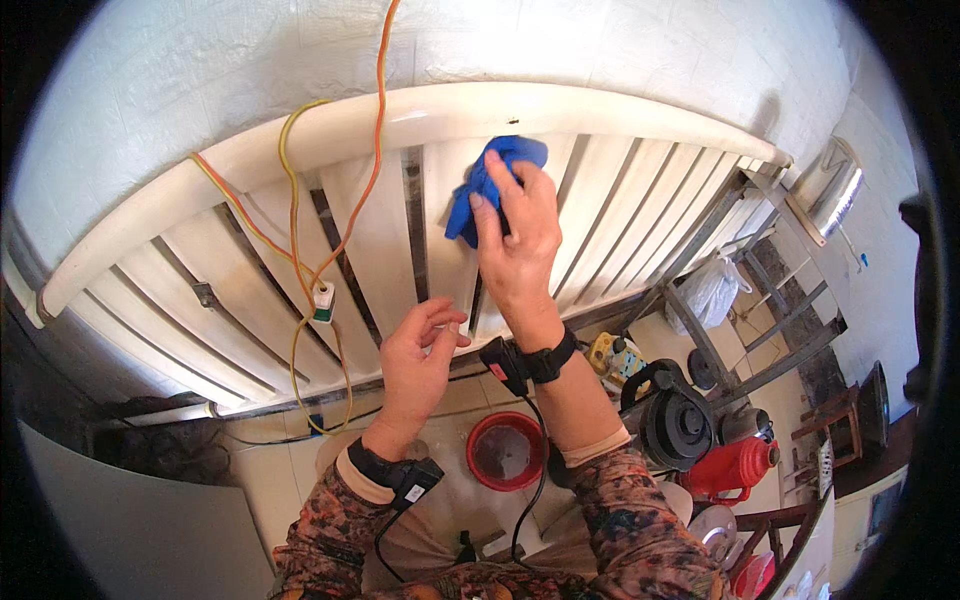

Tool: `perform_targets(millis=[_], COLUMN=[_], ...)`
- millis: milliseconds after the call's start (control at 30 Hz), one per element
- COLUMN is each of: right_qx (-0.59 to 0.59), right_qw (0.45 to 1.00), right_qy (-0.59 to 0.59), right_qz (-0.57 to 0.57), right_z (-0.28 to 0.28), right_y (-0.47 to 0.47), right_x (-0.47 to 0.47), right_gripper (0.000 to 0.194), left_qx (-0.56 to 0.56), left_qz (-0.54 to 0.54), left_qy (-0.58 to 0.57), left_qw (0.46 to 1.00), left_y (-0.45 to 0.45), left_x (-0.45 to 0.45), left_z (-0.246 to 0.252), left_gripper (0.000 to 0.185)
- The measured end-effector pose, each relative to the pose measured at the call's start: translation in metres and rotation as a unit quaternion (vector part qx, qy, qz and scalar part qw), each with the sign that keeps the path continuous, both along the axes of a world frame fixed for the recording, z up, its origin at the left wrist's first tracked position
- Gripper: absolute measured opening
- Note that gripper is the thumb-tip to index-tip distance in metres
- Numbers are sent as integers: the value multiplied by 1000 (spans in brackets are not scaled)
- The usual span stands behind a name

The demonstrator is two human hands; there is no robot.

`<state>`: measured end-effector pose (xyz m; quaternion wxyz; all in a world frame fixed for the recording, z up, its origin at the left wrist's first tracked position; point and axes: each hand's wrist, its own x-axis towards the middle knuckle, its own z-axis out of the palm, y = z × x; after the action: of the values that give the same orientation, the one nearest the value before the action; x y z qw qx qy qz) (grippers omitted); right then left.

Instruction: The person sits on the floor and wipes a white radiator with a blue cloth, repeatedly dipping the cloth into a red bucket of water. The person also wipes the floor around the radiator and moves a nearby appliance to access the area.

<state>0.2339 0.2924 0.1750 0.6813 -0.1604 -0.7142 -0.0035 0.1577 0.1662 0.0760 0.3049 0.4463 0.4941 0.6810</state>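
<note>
A crumpled blue cloth (480, 180) is in my right hand (521, 232), pressed to a pale slat just under the curved top rail (450, 109) of a white slatted panel (367, 217). My left hand (421, 349) hovers lower down, near the bottom of the slats, its fingers loosely bent and nothing in them. Both wrists wear black bands with cabled devices. On the tiled floor below stands a red basin (508, 451) with cloudy water in it.
Orange and yellow cords (300, 262) hang over the panel's left side, with a green-and-white plug or socket (323, 304). To the right stand a metal frame (720, 360), a black-lidded pot (675, 416) and a red thermos flask (735, 466). A grey surface (135, 510) lies at the lower left.
</note>
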Motion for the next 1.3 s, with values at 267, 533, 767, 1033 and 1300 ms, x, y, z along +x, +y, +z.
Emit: perform_targets(millis=[267, 533, 767, 1033, 1300], right_qx=[11, -115, -261, -467, -11], right_qw=[1000, 993, 955, 848, 998], right_qy=[11, -37, -130, -251, -16], right_qz=[22, 8, -60, 5, 62], right_z=[-8, -190, -343, -220, -1], right_y=[12, -3, -26, -17, -30], right_x=[-1, 6, 12, 35, 10], right_gripper=[43, 46, 45, 36, 42], left_qx=[0, -1, 23, -4, 40], left_qz=[18, 25, 39, 55, 87], left_qy=[8, 11, 13, 21, -57], left_qw=[1000, 1000, 999, 998, 994], left_y=[-1, -7, -6, -3, -9], left_x=[1, 2, -4, -10, -18], left_z=[2, 10, 5, 11, 6], left_gripper=[26, 26, 26, 25, 26])
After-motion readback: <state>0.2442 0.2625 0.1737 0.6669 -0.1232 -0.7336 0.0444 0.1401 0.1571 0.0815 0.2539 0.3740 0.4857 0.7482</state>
